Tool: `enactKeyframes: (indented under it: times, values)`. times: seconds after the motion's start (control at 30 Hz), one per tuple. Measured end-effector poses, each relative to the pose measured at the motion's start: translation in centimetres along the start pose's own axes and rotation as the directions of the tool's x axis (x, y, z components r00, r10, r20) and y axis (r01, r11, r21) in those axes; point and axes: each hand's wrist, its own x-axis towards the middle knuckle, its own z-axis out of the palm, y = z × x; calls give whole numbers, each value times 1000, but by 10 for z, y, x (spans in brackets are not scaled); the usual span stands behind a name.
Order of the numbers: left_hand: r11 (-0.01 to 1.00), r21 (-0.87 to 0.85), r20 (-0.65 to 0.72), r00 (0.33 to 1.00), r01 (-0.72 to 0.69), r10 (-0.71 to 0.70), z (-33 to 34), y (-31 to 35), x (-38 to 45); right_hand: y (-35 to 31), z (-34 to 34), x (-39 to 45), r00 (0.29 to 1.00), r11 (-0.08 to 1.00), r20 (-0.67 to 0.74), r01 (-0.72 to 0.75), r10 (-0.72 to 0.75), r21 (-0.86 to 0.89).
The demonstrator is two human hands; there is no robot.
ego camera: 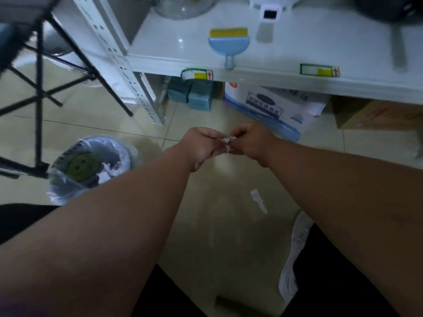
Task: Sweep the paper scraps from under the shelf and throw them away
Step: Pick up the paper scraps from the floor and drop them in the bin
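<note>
My left hand (203, 146) and my right hand (253, 140) meet above the tiled floor, both pinching a small white paper scrap (227, 141) between them. Another white scrap (258, 200) lies on the floor below my right forearm. A small blue dustpan with a yellow brush (229, 43) rests on the white shelf (274, 75) in front of me. A bin lined with a clear bag (91, 165) stands on the floor to the left, with white scraps and a green round thing inside.
Under the shelf stand teal boxes (194, 96), a blue-and-white carton (274, 108) and a brown cardboard box (375, 115). A black folding stand (41, 88) rises at the left. White fabric (295, 252) lies beside my right leg.
</note>
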Motion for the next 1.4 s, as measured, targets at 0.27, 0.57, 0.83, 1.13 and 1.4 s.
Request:
enactKeyframes:
  times: [0.27, 0.57, 0.83, 1.13, 1.4]
  values:
    - [989, -54, -160, 979, -138, 128, -106, 59, -77, -107, 88, -24, 978, 980, 92, 193, -188, -44]
    - [984, -43, -338, 929, -173, 149, -244, 69, -139, -182, 223, -35, 935, 968, 274, 246, -225, -46]
    - [999, 19, -462, 886, -26, 32, -321, 46, -122, -188, 300, -10, 929, 922, 309, 289, -205, -258]
    - [998, 66, -467, 884, 0, 31, -336, 43, -86, -179, 319, 16, 935, 890, 307, 284, -175, -356]
    - [994, 99, -481, 876, 44, 9, -337, 44, -89, -171, 318, 29, 927, 861, 334, 305, -171, -406]
